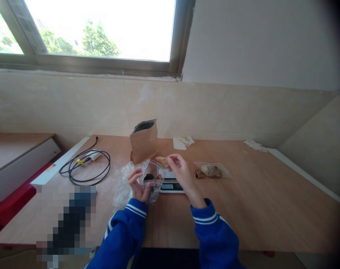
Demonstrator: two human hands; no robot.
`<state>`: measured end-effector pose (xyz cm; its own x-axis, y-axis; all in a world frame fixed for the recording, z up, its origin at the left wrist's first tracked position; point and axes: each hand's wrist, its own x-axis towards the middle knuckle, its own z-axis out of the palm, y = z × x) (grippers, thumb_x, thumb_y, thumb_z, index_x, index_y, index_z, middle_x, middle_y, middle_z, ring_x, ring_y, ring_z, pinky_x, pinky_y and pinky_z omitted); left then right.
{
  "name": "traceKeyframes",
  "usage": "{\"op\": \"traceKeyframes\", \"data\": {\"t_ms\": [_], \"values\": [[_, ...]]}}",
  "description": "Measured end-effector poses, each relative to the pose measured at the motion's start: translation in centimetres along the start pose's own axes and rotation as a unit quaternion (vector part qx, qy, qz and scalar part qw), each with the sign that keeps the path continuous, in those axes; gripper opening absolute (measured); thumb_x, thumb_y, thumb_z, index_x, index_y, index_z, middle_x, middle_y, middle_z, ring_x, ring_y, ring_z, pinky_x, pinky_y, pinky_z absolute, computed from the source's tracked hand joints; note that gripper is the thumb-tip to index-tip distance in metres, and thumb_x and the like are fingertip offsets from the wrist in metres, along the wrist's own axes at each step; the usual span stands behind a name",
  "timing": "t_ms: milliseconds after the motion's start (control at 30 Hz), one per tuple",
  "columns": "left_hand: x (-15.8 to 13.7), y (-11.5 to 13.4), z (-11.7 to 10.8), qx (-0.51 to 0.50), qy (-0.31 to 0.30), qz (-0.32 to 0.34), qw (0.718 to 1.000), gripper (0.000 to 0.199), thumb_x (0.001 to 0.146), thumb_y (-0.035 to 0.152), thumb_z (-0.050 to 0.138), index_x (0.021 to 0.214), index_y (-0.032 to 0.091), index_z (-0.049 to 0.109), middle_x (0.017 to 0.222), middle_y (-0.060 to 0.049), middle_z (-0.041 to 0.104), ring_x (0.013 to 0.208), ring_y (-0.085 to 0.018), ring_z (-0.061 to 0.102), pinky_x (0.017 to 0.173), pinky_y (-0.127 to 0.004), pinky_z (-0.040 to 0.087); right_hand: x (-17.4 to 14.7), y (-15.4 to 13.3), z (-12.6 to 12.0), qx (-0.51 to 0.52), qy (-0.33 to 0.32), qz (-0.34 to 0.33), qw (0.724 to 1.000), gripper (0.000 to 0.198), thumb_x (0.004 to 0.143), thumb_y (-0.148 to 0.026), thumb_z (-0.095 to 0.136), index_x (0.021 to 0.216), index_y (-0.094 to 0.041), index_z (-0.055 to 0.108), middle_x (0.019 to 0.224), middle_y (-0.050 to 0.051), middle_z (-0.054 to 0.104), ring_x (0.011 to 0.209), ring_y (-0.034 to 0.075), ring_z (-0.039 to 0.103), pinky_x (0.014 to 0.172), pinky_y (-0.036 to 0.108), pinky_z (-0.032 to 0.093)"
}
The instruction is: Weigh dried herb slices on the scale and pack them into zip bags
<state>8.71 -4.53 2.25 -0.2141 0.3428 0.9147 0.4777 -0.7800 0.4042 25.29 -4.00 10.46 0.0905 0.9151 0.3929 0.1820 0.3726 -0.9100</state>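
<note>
My left hand (pixel 139 185) grips a clear zip bag (pixel 155 179) by its side, its mouth spread and dark and brown pieces visible inside. Between the fingertips of my right hand (pixel 181 170) is a flat tan dried slice (pixel 162 161), just above the bag's opening. Under and behind the bag sits a white digital scale (pixel 172 188), partly covered by my hands; its display cannot be read. Behind the bag stands a brown paper pouch (pixel 144 144) with its top open. Crumpled clear plastic bags (pixel 122 185) lie beside my left hand.
Right of the scale lies a filled zip bag (pixel 213 171) with a brown piece (pixel 199 173) at its left end. A coiled black cable (pixel 88 164) is at the left. Crumpled tissue (pixel 187 141) and another white scrap (pixel 255 145) lie near the wall.
</note>
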Motion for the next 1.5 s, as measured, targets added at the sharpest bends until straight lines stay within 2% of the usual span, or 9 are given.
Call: {"op": "traceKeyframes", "data": {"t_ms": [133,367,567,767,900,1000,1200,1300,1500], "values": [[0.0,0.1,0.1,0.001,0.014,-0.001,1.0,0.032,0.081,0.035,0.053,0.108,0.021,0.042,0.11,-0.008,0.049,0.1,-0.023,0.051,0.084,-0.043,0.044,-0.5,-2.5,1.8,-0.097,-0.092,0.003,0.991,0.018,0.082,-0.036,0.055,0.081,-0.02,0.062,0.075,0.003,0.067,0.07,0.017,0.063,0.064,0.028,0.048],[0.2,0.3,0.2,-0.014,0.031,-0.011,0.999,0.031,0.082,0.035,0.053,0.107,0.021,0.043,0.108,-0.007,0.05,0.098,-0.022,0.052,0.082,-0.041,0.043,-0.8,-3.2,4.6,-0.212,-0.088,0.006,0.973,0.018,0.085,-0.036,0.055,0.091,-0.021,0.063,0.075,0.003,0.07,0.073,0.019,0.066,0.075,0.032,0.044],[0.0,0.3,0.4,-0.043,0.054,-0.03,0.997,0.031,0.081,0.033,0.054,0.108,0.024,0.044,0.109,-0.006,0.049,0.101,-0.022,0.05,0.087,-0.043,0.04,-0.9,-2.8,3.2,-0.255,-0.055,-0.038,0.965,0.021,0.091,-0.031,0.044,0.09,-0.022,0.063,0.093,0.004,0.069,0.095,0.021,0.059,0.088,0.038,0.035],[0.3,0.7,0.8,-0.03,0.114,-0.07,0.991,0.028,0.083,0.039,0.052,0.102,0.021,0.044,0.106,-0.006,0.05,0.1,-0.022,0.05,0.09,-0.043,0.038,-2.5,-1.1,1.5,-0.182,-0.007,0.008,0.983,0.032,0.087,-0.046,0.048,0.1,-0.019,0.058,0.106,0.011,0.063,0.103,0.024,0.056,0.091,0.04,0.041],[0.4,0.7,1.0,-0.024,0.131,-0.069,0.989,0.029,0.083,0.042,0.051,0.103,0.022,0.044,0.104,-0.005,0.049,0.098,-0.021,0.049,0.089,-0.042,0.038,-4.5,-1.0,2.0,-0.023,-0.155,0.087,0.984,0.061,0.08,-0.051,0.059,0.127,-0.017,0.039,0.122,0.014,0.058,0.105,0.023,0.059,0.088,0.038,0.048],[0.3,0.6,0.9,-0.024,0.12,-0.065,0.99,0.032,0.085,0.044,0.049,0.109,0.023,0.045,0.106,-0.006,0.049,0.1,-0.022,0.049,0.09,-0.043,0.038,-5.3,-1.5,2.9,0.073,-0.222,0.081,0.969,0.073,0.079,-0.045,0.064,0.138,-0.021,0.028,0.131,0.012,0.053,0.112,0.021,0.058,0.092,0.037,0.048],[-0.3,0.6,0.1,0.021,0.034,-0.094,0.995,0.054,0.09,0.055,0.029,0.126,0.02,0.048,0.118,-0.012,0.046,0.113,-0.027,0.043,0.097,-0.047,0.034,-4.7,-1.7,3.2,-0.004,-0.19,-0.004,0.982,0.039,0.089,-0.036,0.051,0.126,-0.023,0.055,0.128,0.007,0.058,0.118,0.021,0.053,0.102,0.039,0.04],[-0.5,0.5,-0.1,0.034,-0.006,-0.088,0.996,0.059,0.09,0.056,0.025,0.13,0.018,0.046,0.121,-0.014,0.046,0.113,-0.028,0.043,0.094,-0.046,0.036,-4.4,-1.7,2.5,-0.018,-0.166,-0.021,0.986,0.034,0.092,-0.035,0.044,0.117,-0.022,0.062,0.119,0.006,0.064,0.113,0.021,0.057,0.1,0.038,0.042],[0.2,0.7,0.1,0.08,0.051,-0.166,0.982,0.05,0.092,0.045,0.034,0.135,0.019,0.04,0.126,-0.013,0.046,0.107,-0.024,0.047,0.087,-0.04,0.038,-3.9,-1.3,0.1,0.004,-0.092,-0.017,0.996,0.035,0.092,-0.043,0.043,0.112,-0.023,0.065,0.115,0.005,0.067,0.105,0.02,0.061,0.092,0.034,0.047]]}}
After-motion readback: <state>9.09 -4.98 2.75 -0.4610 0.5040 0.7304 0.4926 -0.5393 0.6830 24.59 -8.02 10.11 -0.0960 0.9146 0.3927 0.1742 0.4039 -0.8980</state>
